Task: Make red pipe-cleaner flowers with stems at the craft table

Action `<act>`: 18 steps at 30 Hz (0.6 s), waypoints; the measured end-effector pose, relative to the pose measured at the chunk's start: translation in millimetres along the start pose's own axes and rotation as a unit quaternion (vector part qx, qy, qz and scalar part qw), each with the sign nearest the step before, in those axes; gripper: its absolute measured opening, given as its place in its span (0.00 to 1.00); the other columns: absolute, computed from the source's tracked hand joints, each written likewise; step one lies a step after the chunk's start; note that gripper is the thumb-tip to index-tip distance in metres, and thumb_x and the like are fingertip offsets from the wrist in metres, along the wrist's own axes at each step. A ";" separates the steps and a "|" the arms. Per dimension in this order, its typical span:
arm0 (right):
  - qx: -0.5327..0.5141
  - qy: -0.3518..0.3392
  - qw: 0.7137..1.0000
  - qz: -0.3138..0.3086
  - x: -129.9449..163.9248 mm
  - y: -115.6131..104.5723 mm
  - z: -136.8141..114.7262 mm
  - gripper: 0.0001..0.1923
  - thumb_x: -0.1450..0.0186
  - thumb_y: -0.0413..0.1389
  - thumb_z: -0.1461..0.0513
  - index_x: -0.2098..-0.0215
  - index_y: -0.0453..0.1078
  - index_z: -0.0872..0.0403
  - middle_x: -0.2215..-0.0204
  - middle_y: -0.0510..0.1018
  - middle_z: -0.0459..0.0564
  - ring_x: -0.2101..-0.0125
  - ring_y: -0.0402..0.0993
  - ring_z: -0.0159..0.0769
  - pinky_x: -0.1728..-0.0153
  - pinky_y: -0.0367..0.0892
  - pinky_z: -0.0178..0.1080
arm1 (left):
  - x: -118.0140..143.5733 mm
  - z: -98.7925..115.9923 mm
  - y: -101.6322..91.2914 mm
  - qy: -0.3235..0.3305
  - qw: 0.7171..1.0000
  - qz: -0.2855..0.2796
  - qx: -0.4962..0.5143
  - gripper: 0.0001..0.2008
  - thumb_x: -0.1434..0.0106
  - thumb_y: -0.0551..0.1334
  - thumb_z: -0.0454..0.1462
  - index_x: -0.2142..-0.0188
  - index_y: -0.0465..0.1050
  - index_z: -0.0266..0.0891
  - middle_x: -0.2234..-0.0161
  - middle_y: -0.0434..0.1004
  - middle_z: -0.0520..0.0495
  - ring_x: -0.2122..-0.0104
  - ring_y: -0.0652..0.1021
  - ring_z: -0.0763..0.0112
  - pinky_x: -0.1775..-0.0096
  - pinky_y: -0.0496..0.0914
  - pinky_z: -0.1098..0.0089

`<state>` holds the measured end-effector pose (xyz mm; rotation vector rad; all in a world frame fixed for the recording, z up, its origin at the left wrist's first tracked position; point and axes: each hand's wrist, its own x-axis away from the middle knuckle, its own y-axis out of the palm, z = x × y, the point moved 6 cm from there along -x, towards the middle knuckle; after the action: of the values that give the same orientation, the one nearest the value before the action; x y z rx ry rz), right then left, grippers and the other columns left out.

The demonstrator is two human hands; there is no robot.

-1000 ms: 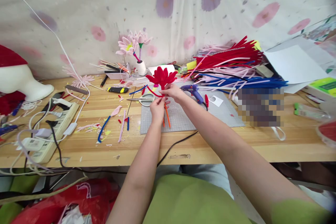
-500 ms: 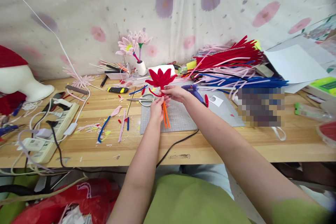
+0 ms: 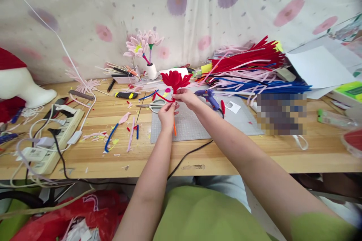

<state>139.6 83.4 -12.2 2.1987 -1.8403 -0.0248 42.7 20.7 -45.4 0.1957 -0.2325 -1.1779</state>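
In the head view, a red pipe-cleaner flower [image 3: 175, 79] stands upright above the grey cutting mat [image 3: 195, 130]. My right hand [image 3: 185, 97] pinches it just below the petals. My left hand [image 3: 167, 115] is closed around the stem lower down, its fingertips touching my right ones. A loose red pipe cleaner [image 3: 161, 97] sticks out to the left from between my fingers. Below my left hand shows the orange stem [image 3: 174, 128]. Scissors [image 3: 154, 106] with pale handles lie just left of the flower, and a blue glue gun [image 3: 208, 97] rests to the right.
Bundles of red pipe cleaners [image 3: 249, 58] and blue ones [image 3: 263, 86] lie at the back right. A white vase [image 3: 152, 71] holds pink flowers. A power strip [image 3: 60, 143] with cables sits left; a black cord [image 3: 186, 156] crosses the front. Scraps and a utility knife [image 3: 126, 95] lie between.
The flower has turned in my fingers, so its petals show from another side. The loose red pipe cleaner now reaches farther left, and less of the orange stem shows.
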 end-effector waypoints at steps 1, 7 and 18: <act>0.003 -0.001 1.000 0.009 0.1 0.5 -0.6 0.10 0.54 0.63 0.70 0.81 0.64 0.58 0.84 0.71 0.42 0.80 0.66 0.23 0.75 0.61 0.29 | -0.2 1.9 -1.2 0.020 0.999 0.000 -0.026 0.08 0.48 0.63 0.38 0.69 0.74 0.35 0.70 0.78 0.45 0.70 0.79 0.68 0.73 0.70 0.73; 0.026 0.014 0.999 0.042 -0.3 1.4 -1.5 0.12 0.54 0.63 0.69 0.81 0.63 0.58 0.84 0.69 0.42 0.79 0.65 0.24 0.74 0.61 0.30 | 4.7 13.2 -8.2 0.135 0.978 0.021 -0.159 0.06 0.48 0.63 0.39 0.70 0.76 0.41 0.71 0.77 0.46 0.64 0.77 0.69 0.62 0.69 0.73; 0.032 -0.017 0.997 -0.069 4.5 3.6 -10.9 0.12 0.57 0.64 0.68 0.78 0.64 0.58 0.82 0.71 0.42 0.78 0.68 0.25 0.72 0.64 0.30 | -0.6 2.9 -5.0 -0.117 0.984 -0.074 0.114 0.06 0.45 0.60 0.33 0.67 0.73 0.33 0.67 0.79 0.42 0.65 0.79 0.66 0.64 0.72 0.68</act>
<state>139.0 80.6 -0.2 2.3790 -1.7260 -0.0311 37.3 19.3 -44.0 0.2783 -0.5684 -1.3231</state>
